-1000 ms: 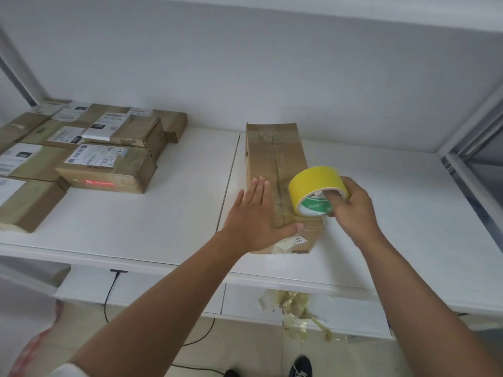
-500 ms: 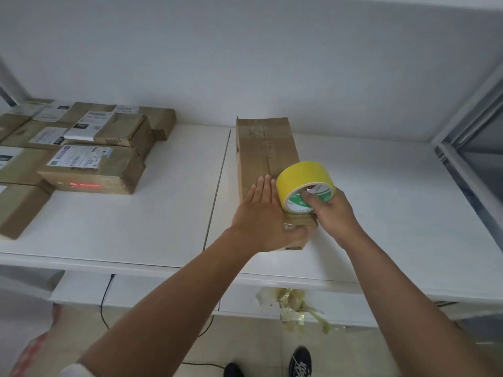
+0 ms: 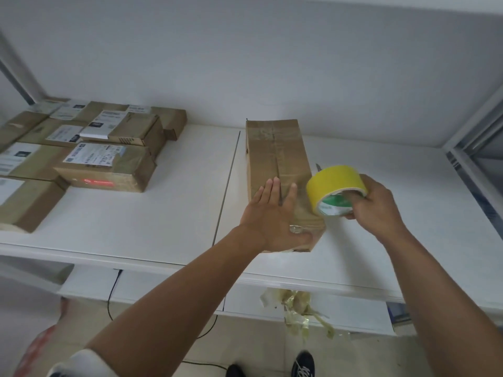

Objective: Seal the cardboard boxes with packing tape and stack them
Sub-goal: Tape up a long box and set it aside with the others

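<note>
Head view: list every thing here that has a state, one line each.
Long cardboard box: lying flat on the shelf, flaps closed, old tape along its seam.
Yellow tape roll: lifted beside the box.
Left hand: flat, pressing the box's near end.
Right hand: fingers gripping the roll.
Labelled boxes: closed, grouped at the left.

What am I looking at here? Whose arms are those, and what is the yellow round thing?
There is no machine here. The arms belong to a person who wears a camera on the head, so you see what that person sees, looking down. The left hand lies flat on a long cardboard box, pressing it onto the white table. The right hand holds a yellow roll of tape beside the box, with fingers tucked inside the roll. To the left sits a group of other boxes with paper labels, some of them stacked. Scraps of old tape hang under the table's front edge.
</note>
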Motion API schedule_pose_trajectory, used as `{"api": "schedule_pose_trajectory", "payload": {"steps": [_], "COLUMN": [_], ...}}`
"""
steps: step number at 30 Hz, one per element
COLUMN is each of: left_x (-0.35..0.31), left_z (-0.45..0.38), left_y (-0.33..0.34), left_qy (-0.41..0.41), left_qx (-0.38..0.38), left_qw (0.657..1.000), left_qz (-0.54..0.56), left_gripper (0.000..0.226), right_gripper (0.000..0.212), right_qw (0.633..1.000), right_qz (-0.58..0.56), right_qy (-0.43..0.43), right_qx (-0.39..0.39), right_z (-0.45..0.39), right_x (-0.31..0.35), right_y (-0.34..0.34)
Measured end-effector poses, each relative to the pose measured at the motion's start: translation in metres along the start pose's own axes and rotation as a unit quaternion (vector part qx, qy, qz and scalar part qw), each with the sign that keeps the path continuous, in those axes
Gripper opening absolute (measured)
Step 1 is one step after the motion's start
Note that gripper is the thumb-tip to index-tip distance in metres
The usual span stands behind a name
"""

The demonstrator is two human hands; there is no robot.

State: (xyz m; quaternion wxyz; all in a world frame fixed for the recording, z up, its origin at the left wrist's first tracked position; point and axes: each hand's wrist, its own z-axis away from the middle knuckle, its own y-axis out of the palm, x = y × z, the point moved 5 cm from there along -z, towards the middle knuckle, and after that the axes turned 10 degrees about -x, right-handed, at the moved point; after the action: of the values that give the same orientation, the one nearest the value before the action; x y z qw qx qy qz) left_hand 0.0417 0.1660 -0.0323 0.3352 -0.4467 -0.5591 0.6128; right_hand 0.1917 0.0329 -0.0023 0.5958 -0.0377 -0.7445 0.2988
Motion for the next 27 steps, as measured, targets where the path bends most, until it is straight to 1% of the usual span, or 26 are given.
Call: {"api": "schedule_pose_trajectory", "payload": {"steps": [4, 6, 9, 11, 14, 15, 16, 19, 22, 23, 25, 27], "left_x": [-0.003, -0.002, -0.008, -0.014, -0.013, -0.013, -0.013, -0.013, -0.013, -0.013, -0.013, -0.014], "left_z": [0.000, -0.001, -0.007, -0.010, -0.014, -0.015, -0.016, -0.018, -0.016, -0.016, -0.015, -0.015], "left_y": [0.001, 0.000, -0.003, -0.005, -0.005, -0.004, -0.002, 0.006, 0.006, 0.005, 0.004, 0.003], "left_qy": [0.004, 0.006, 0.040, 0.055, 0.010, 0.007, 0.013, 0.031, 0.044, 0.050, 0.051, 0.041], "left_qx": [0.008, 0.014, 0.001, 0.003, 0.039, 0.043, 0.043, 0.036, 0.002, -0.010, -0.013, -0.004], "left_qw": [1.000, 0.999, 0.998, 0.998, 0.995, 0.995, 0.997, 0.999, 0.999, 0.999, 0.999, 0.999], "left_qz": [-0.018, -0.033, -0.055, -0.017, 0.092, 0.092, 0.070, 0.002, -0.013, -0.016, -0.015, -0.016], "left_gripper": [0.111, 0.113, 0.114, 0.115, 0.115, 0.115, 0.117, 0.121, 0.114, 0.112, 0.110, 0.110], "right_gripper": [0.022, 0.020, 0.012, 0.012, 0.014, 0.015, 0.014, 0.011, 0.006, 0.008, 0.012, 0.011], "right_qw": [0.998, 0.989, 0.963, 0.949, 0.932, 0.926, 0.924, 0.929, 0.965, 0.975, 0.982, 0.981], "right_qz": [-0.055, -0.119, -0.213, -0.247, -0.290, -0.304, -0.310, -0.297, -0.199, -0.166, -0.134, -0.131], "right_qy": [0.036, 0.085, 0.167, 0.193, 0.212, 0.216, 0.219, 0.213, 0.168, 0.149, 0.129, 0.139], "right_qx": [-0.003, -0.002, 0.015, 0.036, 0.052, 0.052, 0.052, 0.055, 0.031, 0.021, 0.009, 0.002], "right_z": [0.003, 0.009, 0.018, 0.024, 0.031, 0.033, 0.034, 0.036, 0.029, 0.024, 0.015, 0.011], "right_x": [-0.007, -0.011, -0.020, -0.026, -0.030, -0.031, -0.032, -0.030, -0.024, -0.023, -0.027, -0.036], "right_y": [-0.002, 0.007, 0.020, 0.029, 0.041, 0.045, 0.048, 0.053, 0.038, 0.029, 0.014, 0.007]}}
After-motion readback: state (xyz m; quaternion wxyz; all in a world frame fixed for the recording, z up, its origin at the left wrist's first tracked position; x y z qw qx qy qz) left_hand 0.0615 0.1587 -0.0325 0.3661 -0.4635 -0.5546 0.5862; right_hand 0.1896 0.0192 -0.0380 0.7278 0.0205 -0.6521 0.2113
